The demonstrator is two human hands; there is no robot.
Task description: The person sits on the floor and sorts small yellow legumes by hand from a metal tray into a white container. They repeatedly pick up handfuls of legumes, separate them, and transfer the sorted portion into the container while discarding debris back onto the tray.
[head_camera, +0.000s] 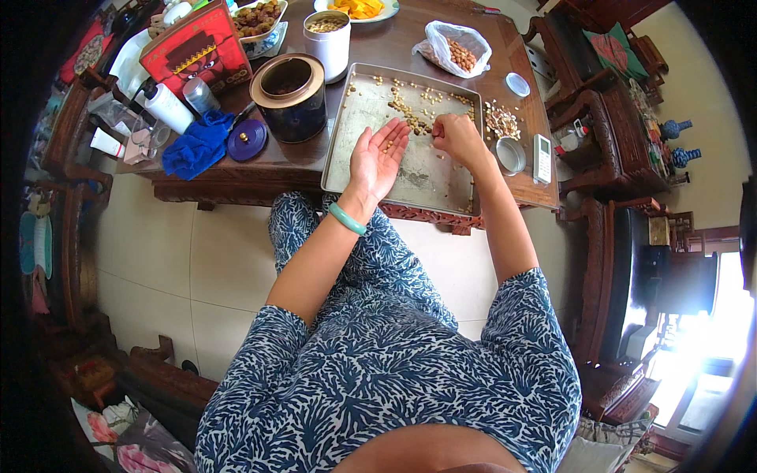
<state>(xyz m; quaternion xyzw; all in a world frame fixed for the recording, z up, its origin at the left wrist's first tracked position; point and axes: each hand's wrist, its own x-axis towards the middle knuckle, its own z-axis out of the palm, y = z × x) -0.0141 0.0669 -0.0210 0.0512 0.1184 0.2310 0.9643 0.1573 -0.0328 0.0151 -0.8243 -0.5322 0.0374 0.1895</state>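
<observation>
My left hand (pixel 378 159), with a green bangle at the wrist, is held palm up over a shallow metal baking tray (pixel 364 106). A few small yellowish beans (pixel 387 148) rest on its palm and fingers. To its right, my right hand (pixel 458 139) is above the tray with its fingers curled together; whether anything is between the fingertips is hidden. Between and beyond my hands, loose beans (pixel 401 107) lie scattered in the tray, with browner ones clustered near my right fingertips. More small bits lie along the tray's right side.
Right of the tray are a pile of husks (pixel 502 121), a round tin (pixel 510 156) and a white remote control (pixel 542 158). A bag of nuts (pixel 461 56) sits beyond. Leftward stand a dark jar (pixel 293 112), a white canister (pixel 328 50), a blue cloth (pixel 198 145) and a red box (pixel 198 56).
</observation>
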